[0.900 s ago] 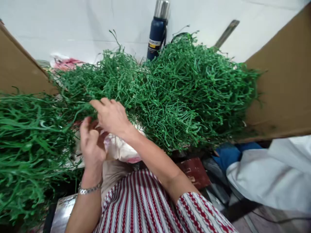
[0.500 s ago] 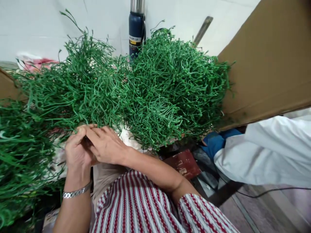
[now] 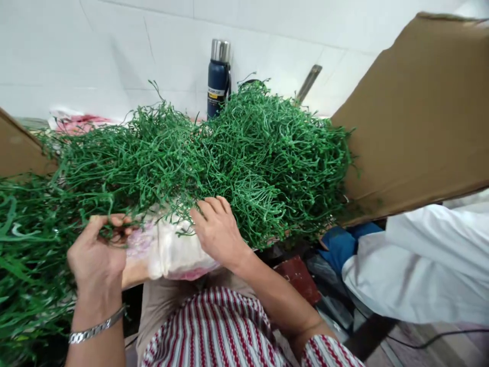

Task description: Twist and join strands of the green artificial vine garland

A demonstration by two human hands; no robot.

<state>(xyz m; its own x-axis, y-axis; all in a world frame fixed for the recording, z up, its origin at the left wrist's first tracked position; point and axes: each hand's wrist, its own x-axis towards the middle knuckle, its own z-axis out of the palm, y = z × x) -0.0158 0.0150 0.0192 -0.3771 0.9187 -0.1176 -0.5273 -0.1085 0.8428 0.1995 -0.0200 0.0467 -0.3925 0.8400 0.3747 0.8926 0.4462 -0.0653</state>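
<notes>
Long green stems with small budded tips, plastic-looking, lie in a heap (image 3: pixel 282 148) in front of me and in a looser mass (image 3: pixel 30 244) on the left. My left hand (image 3: pixel 100 250), with a silver bracelet at its wrist, has its fingers curled around some green stems at the edge of the left mass. My right hand (image 3: pixel 219 232) rests back up at the near edge of the heap, fingers bent and their tips hidden. A few thin sprigs (image 3: pixel 185 229) lie beside its thumb. Between my hands is a pale, pink-edged cloth (image 3: pixel 179 255).
A dark blue vacuum flask (image 3: pixel 217 81) stands against the white wall. Cardboard panels rise at the right (image 3: pixel 412 117) and left (image 3: pixel 23 148). A flat metal bar (image 3: pixel 308 84) leans behind the heap. At the right is another person's white garment (image 3: pixel 428 270). A red box (image 3: pixel 300 280) lies below.
My hands, together half a second ago, have parted: the left went left to the stems, the right went right to the heap's edge. The cloth between them is uncovered, and the view has tilted up.
</notes>
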